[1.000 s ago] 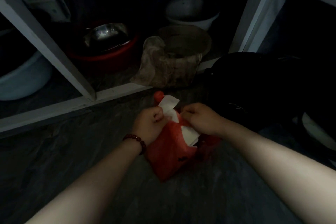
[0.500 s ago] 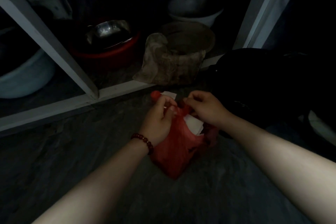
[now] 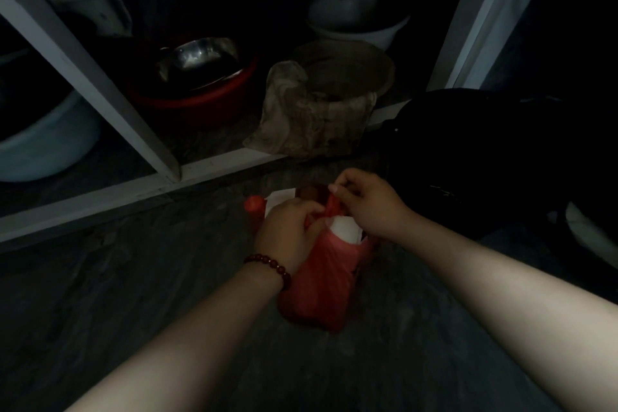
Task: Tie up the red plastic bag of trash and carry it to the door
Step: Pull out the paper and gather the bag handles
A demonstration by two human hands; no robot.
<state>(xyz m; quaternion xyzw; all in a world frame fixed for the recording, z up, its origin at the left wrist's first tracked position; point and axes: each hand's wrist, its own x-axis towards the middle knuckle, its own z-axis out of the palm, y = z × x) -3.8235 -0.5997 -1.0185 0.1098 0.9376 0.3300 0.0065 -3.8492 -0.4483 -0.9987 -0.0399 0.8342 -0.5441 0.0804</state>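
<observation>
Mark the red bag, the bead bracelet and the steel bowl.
red bag (image 3: 321,288), head view, on its lower body.
bead bracelet (image 3: 271,266), head view, on the beads across the wrist.
steel bowl (image 3: 197,57), head view, on its shiny inside.

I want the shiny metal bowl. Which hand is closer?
Left. The left hand lies below and right of the shiny metal bowl; the right hand farther right.

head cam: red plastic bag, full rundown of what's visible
The red plastic bag is thin, crinkled film, sitting bulged on the dark floor in front of the cabinet frame. Its mouth is open, with no knot visible, and white paper shows at the top. The left hand grips one gathered side of the rim. The right hand pinches the other handle strip. A red end pokes out beyond the left hand.
</observation>
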